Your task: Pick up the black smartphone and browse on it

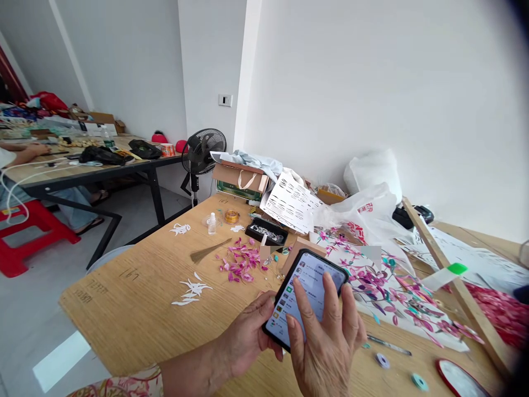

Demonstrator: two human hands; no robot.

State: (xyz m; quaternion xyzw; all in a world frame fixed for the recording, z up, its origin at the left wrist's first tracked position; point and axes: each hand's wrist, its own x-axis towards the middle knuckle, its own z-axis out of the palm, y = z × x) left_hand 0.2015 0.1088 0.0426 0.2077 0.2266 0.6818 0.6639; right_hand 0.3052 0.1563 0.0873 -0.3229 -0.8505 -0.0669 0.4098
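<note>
A black-edged phone [308,295] with a lit list on its screen is tilted above the wooden table. My left hand [250,331] grips its lower left edge, thumb along the side. Over the screen is my right hand [324,333], its fingers apart and holding nothing; the fingertips are at or just above the glass. Pink petals [242,262] lie behind the phone, beside a black tray [266,231] of small pieces. White leaf-shaped cutouts [193,289] are on the left part of the table. Pink flower pieces [380,278] spread over white paper to the right.
A wooden bar [454,281] slants across the right side. Near the front right are a pen [388,345], small spools [382,360] and a red-rimmed hoop [458,379]. A small bottle [212,224] stands farther back. Another person's hand [35,150] rests at the far-left table.
</note>
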